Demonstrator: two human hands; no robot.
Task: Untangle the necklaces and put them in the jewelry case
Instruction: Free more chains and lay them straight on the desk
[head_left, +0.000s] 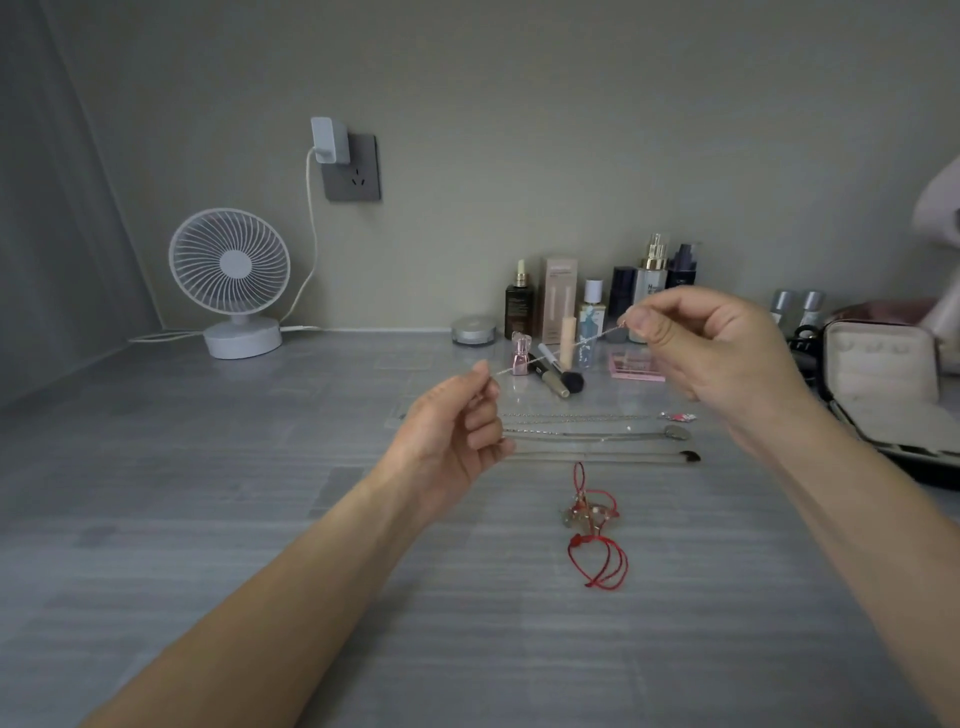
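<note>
Your left hand (451, 426) pinches 1 end of a thin silver chain (561, 351) between thumb and forefinger, the other fingers (480, 418) curled in. Your right hand (711, 353) pinches the opposite end the same way, held higher and farther from you. The chain runs taut and straight between the 2 pinches, clear above the tabletop (260, 519).

Directly below the span, between your hands, 3 necklaces lie straightened in parallel rows: the farthest (571, 417) ends in a pink-and-red pendant, the middle (582, 435) in a grey oval pendant, the nearest (597, 456) in a dark pendant. All 3 pendants sit beneath your right hand.

Nearer to you than those rows, a red cord necklace (597, 540) lies knotted with small charms, loops piled on one another.

To the right of your right hand, the jewelry case (883, 374) stands open, pale lining showing; what it contains cannot be made out.

Beyond the chain, cosmetic bottles (519, 306), a makeup brush (558, 370) and a pink bottle (520, 354) stand near the wall. Far left of your left hand stands a white desk fan (231, 275).
</note>
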